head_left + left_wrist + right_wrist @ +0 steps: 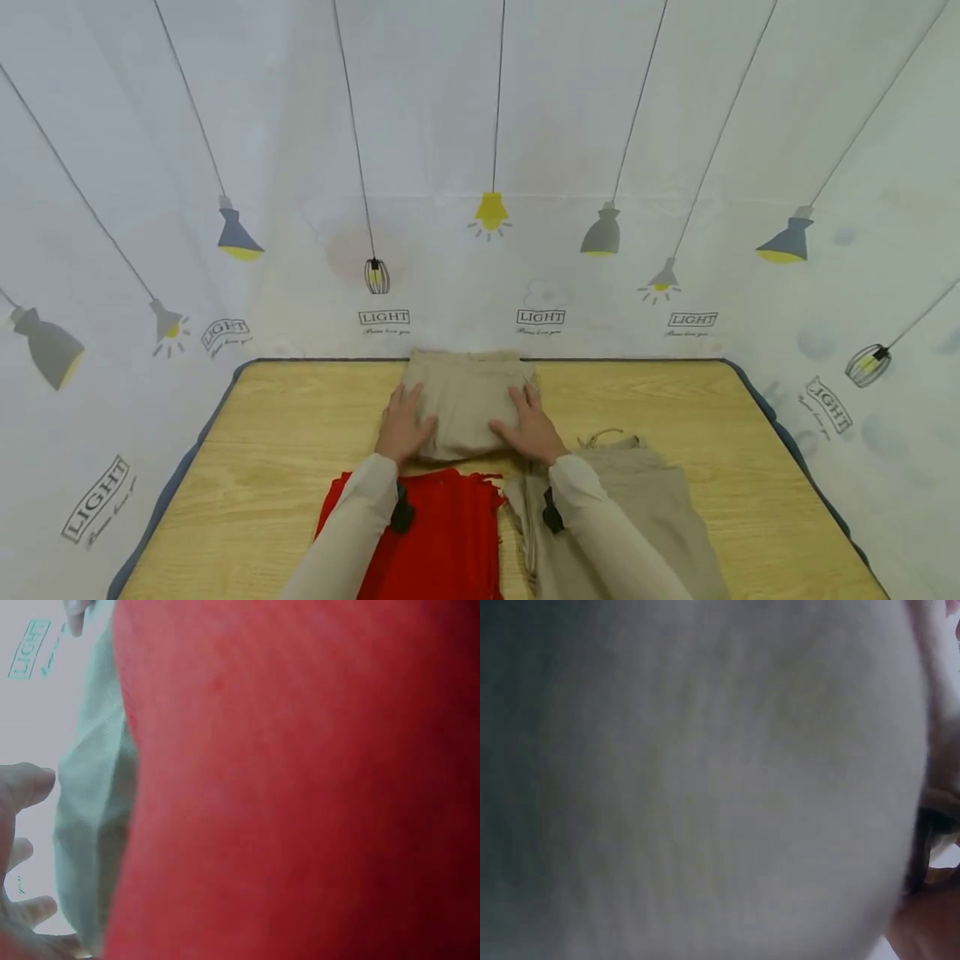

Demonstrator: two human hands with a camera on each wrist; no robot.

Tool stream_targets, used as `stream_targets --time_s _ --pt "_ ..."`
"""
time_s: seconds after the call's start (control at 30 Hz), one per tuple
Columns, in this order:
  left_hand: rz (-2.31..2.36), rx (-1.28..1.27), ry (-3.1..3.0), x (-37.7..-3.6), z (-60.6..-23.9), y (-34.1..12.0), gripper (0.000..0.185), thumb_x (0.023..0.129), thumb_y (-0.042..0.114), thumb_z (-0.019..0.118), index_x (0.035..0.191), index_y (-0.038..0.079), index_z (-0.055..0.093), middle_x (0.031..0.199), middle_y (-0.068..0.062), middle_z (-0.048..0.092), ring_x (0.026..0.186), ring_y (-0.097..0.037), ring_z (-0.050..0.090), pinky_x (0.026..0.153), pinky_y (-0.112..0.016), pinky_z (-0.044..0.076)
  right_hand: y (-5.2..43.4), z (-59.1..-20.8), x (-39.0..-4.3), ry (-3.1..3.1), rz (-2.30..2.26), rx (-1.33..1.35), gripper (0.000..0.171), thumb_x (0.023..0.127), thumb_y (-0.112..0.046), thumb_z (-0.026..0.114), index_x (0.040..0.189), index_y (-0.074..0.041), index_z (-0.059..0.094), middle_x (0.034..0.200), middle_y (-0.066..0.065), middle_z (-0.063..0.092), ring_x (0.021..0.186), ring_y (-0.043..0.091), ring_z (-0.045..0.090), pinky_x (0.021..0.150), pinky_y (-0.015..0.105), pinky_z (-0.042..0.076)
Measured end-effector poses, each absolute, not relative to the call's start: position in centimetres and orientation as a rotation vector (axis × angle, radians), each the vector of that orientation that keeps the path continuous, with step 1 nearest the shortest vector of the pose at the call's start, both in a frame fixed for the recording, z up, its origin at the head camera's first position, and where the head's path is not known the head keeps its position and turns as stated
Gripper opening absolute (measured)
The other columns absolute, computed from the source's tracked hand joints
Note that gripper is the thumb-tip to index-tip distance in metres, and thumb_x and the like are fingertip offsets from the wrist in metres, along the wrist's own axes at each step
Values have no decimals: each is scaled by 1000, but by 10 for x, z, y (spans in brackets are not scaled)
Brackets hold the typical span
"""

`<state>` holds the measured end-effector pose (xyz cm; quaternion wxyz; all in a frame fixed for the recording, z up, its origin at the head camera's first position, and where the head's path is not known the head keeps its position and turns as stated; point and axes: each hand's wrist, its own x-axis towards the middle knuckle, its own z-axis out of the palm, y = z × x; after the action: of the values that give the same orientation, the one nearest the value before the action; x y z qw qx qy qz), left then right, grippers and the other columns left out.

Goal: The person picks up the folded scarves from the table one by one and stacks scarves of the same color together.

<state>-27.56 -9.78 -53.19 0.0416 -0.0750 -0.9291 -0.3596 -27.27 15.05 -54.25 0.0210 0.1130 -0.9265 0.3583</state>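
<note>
On the wooden table [262, 467], left hand [402, 427] and right hand [529, 427] press flat, fingers straight, on the folded beige cloth [467, 404].

I read "LIGHT" printed repeatedly on white lamp-patterned backdrop sheet [540, 317], beyond my hands; smaller script beneath illegible. No other text.

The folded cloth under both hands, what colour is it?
Beige; the folded cloth shows best in the head view.
</note>
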Motion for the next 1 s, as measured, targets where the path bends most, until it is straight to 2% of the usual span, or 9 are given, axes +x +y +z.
stream_targets --time_s 0.33,0.53,0.77,1.0 --pt "-1183 -217 -2835 -283 -545 -101 65 84 19 61 140 -4 40 142 -39 29 127 -56 36 101 -62 34 150 -550 -275 -2867 1196 132 77 85 -41 64 145 -3 36 152 31 18 131 50 36 101 59 36" --pt "-1177 -142 -2841 -287 -554 -102 63 82 21 61 138 -2 44 140 -36 35 124 -53 41 98 -59 38 147 -547 -275 -2883 1209 179 75 83 -42 67 142 -3 41 149 31 28 133 49 34 101 60 35" --pt "-1147 -150 -2841 -288 -554 -102 62 79 22 62 134 -3 49 131 -30 46 113 -49 49 93 -56 42 149 -545 -273 -2894 1165 248 68 79 -37 71 134 -3 51 143 29 38 128 46 42 99 58 38" --pt "-1157 -118 -2865 -280 -548 -100 61 74 16 63 130 -6 51 127 -30 49 108 -49 52 91 -55 44 149 -545 -270 -2869 1156 337 56 73 -24 75 121 1 59 127 26 52 115 42 51 93 55 43"
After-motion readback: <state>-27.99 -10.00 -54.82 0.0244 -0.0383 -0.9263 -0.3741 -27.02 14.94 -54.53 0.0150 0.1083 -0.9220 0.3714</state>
